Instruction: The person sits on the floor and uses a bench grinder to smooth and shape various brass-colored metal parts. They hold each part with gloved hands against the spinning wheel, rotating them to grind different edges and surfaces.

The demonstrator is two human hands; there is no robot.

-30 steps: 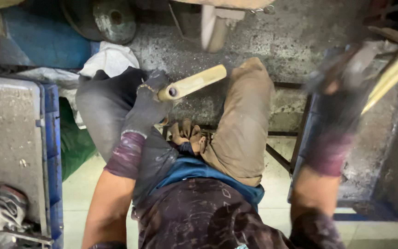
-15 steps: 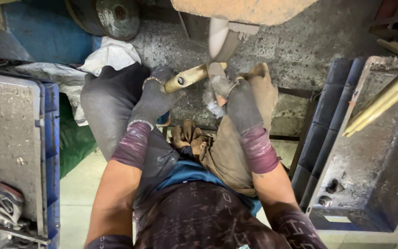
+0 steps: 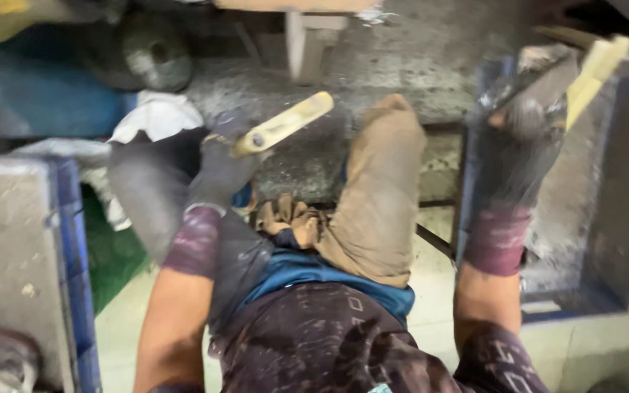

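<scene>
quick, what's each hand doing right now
Left hand: closed on a pale stick.
Right hand: at the pale sticks in the bin; grip too blurred to tell.

Pale yellow, flat wooden stick with a dark hole near its lower end [image 3: 283,124], gripped at that end, tilted up to the right above the lap; a second pale wooden strip [image 3: 597,69], blurred, slants upward at the far right.
</scene>
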